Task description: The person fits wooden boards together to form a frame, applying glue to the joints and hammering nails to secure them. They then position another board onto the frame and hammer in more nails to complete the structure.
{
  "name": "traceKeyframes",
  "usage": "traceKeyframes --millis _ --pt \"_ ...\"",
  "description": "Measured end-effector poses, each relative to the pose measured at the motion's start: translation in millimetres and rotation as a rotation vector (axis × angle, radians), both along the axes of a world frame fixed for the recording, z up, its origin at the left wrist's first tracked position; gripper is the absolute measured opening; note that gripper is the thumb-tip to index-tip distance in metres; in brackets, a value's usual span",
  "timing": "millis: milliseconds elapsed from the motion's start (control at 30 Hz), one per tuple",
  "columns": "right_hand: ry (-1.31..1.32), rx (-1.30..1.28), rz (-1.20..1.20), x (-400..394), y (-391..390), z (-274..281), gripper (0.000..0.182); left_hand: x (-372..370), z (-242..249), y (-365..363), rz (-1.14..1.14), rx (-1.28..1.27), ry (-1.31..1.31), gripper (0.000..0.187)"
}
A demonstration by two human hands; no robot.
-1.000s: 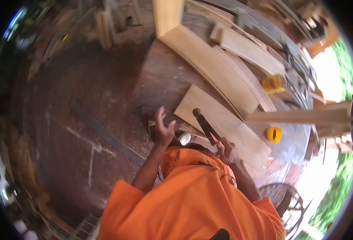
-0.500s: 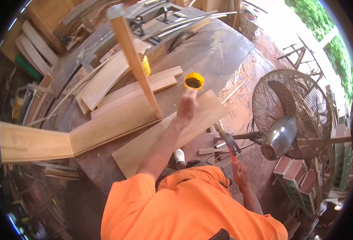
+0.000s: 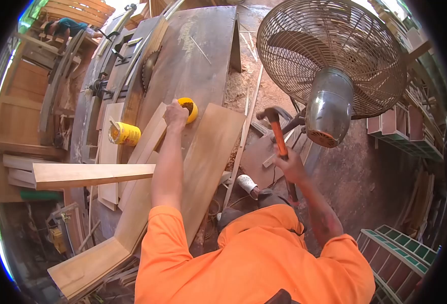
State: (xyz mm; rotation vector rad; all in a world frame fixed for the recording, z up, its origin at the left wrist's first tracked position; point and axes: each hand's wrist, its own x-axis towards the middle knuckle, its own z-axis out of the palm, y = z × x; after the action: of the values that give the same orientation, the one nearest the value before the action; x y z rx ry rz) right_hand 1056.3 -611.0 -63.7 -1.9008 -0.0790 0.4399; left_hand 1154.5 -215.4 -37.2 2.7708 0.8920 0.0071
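Nearest the camera, an orange shirt (image 3: 254, 261) fills the bottom of the view, with a white shoe (image 3: 246, 183) beyond it. Off to the right, the right hand (image 3: 291, 167) has its fingers wrapped around the orange handle of a hammer (image 3: 277, 134), raised with its head uppermost. Left of the shirt, an assembly of boards (image 3: 93, 264) meets at a corner, and a flat board (image 3: 215, 134) lies just right of the left forearm. Past these, the left hand (image 3: 175, 114) reaches to a yellow tub (image 3: 195, 115) of dark contents on the tabletop (image 3: 193, 71); whether its fingers grip the rim or something inside, I cannot tell. A yellow can (image 3: 128, 135) stands near, left of that hand. Farther out are a fan (image 3: 330, 104) on the right, a saw blade (image 3: 148, 71) and, at far left, a stooping person (image 3: 67, 26).
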Motion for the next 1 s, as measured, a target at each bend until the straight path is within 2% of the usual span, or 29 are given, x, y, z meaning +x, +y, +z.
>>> traceKeyframes --millis 33,133,167,267,300,333,433,533,567,633,667,767,800,867,933,1000 --pt "-0.014 0.032 -0.002 20 17 -16 0.025 -2 2 -3 0.049 0.012 -0.031 0.026" --pt "-0.003 0.161 -0.020 75 74 -35 0.025 -26 -8 -9 0.060 -0.196 -0.415 0.029" --pt "-0.005 0.199 -0.029 86 90 -36 0.024 -43 0 -20 0.082 -0.393 -0.454 0.031" --pt "-0.049 0.361 -0.066 107 126 -85 0.022 -113 3 -56 0.178 -0.909 -0.549 0.030" --pt "0.067 0.354 -0.051 107 126 -86 0.025 -137 3 -70 0.183 -1.003 -0.625 0.026" --pt "0.057 0.344 -0.057 101 127 -76 0.028 -160 6 -82 0.196 -1.100 -0.703 0.022" --pt "0.103 0.317 -0.002 68 128 -66 0.037 -212 13 -99 0.263 -1.173 -0.601 0.020" --pt "0.227 0.408 0.101 19 129 -49 0.034 -220 -3 -104 0.133 -1.068 -0.660 0.016" --pt "0.370 0.527 0.104 5 130 -64 0.033 -218 -12 -104 0.153 -1.042 -0.673 0.015" --pt "0.413 0.518 0.069 -13 126 -59 0.026 -209 -30 -105 0.185 -0.999 -0.677 0.013" --pt "0.402 0.454 0.096 -16 119 -61 0.017 -206 -35 -104 0.223 -0.925 -0.608 0.012" --pt "0.310 0.252 0.149 -14 77 -77 0.013 -210 -63 -105 0.348 -1.003 -0.654 0.018" --pt "0.206 0.218 0.175 -15 59 -88 0.017 -215 -69 -106 0.335 -0.972 -0.668 0.017" --pt "0.170 0.038 0.239 -12 26 -70 0.018 -229 -74 -108 0.364 -0.855 -0.745 0.017" --pt "0.236 -0.116 0.292 -15 -6 -58 0.018 -241 -65 -110 0.300 -0.692 -0.822 0.020" --pt "0.296 -0.178 0.279 -32 -38 -66 0.016 -253 -60 -112 0.310 -0.697 -0.780 0.021"
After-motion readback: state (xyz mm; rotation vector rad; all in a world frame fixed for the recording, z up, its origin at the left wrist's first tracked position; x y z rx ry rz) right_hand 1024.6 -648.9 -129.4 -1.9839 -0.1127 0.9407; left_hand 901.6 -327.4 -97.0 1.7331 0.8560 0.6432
